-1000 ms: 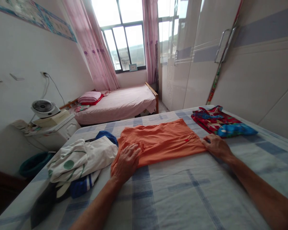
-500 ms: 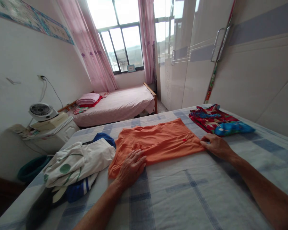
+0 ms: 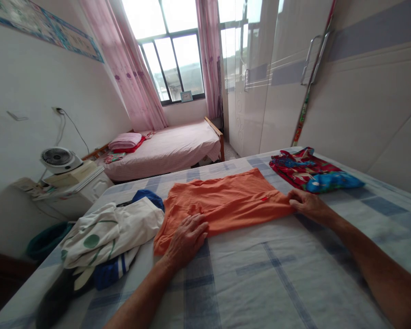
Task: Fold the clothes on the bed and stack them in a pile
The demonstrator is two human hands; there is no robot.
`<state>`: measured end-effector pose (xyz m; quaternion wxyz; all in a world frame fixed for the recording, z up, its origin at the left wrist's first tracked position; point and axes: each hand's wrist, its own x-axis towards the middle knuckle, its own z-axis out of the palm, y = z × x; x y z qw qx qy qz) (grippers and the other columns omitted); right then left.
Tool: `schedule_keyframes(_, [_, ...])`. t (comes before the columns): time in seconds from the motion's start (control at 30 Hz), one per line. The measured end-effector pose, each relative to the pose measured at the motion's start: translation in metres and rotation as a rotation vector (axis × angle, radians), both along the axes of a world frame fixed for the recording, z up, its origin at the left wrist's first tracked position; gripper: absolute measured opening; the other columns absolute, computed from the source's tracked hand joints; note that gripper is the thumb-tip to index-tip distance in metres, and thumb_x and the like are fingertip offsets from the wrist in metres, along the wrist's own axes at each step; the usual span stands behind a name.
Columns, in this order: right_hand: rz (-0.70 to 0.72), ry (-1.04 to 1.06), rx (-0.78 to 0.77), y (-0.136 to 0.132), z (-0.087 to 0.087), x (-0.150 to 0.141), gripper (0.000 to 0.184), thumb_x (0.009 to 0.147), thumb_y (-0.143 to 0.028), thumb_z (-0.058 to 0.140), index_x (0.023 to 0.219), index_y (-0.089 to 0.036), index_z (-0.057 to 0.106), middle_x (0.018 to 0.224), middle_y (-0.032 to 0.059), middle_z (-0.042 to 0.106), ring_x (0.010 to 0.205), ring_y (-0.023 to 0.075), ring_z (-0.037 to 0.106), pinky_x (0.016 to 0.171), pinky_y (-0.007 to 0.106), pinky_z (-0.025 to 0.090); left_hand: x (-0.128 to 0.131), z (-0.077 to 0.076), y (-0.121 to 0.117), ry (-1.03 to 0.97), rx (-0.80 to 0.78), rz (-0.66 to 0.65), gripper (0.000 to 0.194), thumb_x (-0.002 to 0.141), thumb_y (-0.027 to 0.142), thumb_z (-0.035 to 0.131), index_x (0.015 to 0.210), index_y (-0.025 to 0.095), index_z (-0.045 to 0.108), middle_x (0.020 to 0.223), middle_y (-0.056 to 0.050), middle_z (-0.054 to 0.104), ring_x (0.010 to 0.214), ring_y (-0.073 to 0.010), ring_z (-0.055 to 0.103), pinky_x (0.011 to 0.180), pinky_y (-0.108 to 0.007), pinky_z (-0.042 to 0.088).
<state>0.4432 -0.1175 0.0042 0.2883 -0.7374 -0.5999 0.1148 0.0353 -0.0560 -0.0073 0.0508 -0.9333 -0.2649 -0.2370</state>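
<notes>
An orange garment [image 3: 226,196], perhaps a shirt, lies partly folded on the blue-and-white checked bed [image 3: 260,283]. A small red mark shows near its right end. Flat on the garment's left part rests my left hand [image 3: 188,235], fingers stretched out. My right hand [image 3: 306,205] pinches the right corner of the cloth between thumb and fingers. To the left of the orange cloth is a heap with a white garment with green spots [image 3: 113,233] and blue clothing [image 3: 111,273]. Past my right hand lies a red and blue patterned garment [image 3: 311,171].
A smaller bed [image 3: 171,148] with a pink sheet stands beyond, below the window. White wardrobe doors [image 3: 277,105] line the right side. At left, a fan [image 3: 59,159] sits on a white cabinet [image 3: 89,187], with a dark green bin [image 3: 50,240] below.
My right hand has shifted very slightly to the right, with the garment's corner in its fingers. My left hand stays flat on the cloth in nearly the same place.
</notes>
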Motion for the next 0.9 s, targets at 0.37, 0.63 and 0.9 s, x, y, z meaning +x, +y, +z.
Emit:
schedule_keyframes(0.37, [-0.11, 0.13, 0.077, 0.0063, -0.0081, -0.0022, 0.035, 0.071, -0.039, 0.049, 0.097, -0.017, 0.06, 0.079, 0.005, 0.067, 0.066, 0.0185, 0.062, 0.057, 0.028, 0.047, -0.0015, 0.0015, -0.0008, 0.018, -0.038, -0.035, 0.028, 0.091, 0.029, 0.044, 0.112, 0.019, 0.061, 0.121, -0.009, 0.06, 0.111, -0.0227, 0.055, 0.097, -0.043, 0.046])
schedule_keyframes(0.63, [-0.109, -0.095, -0.026, 0.005, -0.006, -0.0026, 0.03, 0.067, -0.031, 0.046, 0.088, -0.022, 0.065, 0.083, 0.0022, 0.07, 0.071, 0.019, 0.064, 0.062, 0.028, 0.046, -0.0016, 0.0027, -0.0005, 0.002, -0.046, -0.044, 0.028, 0.091, 0.027, 0.043, 0.111, 0.019, 0.062, 0.119, -0.008, 0.061, 0.108, -0.0213, 0.057, 0.094, -0.04, 0.048])
schedule_keyframes(0.9, [-0.111, -0.14, -0.048, 0.0026, -0.006, -0.0002, 0.031, 0.068, -0.033, 0.048, 0.09, -0.022, 0.066, 0.069, 0.0003, 0.068, 0.061, 0.0167, 0.062, 0.054, 0.025, 0.041, -0.001, 0.0031, -0.0006, -0.012, -0.05, -0.043, 0.028, 0.091, 0.027, 0.043, 0.11, 0.019, 0.062, 0.118, -0.009, 0.061, 0.108, -0.0216, 0.057, 0.094, -0.041, 0.048])
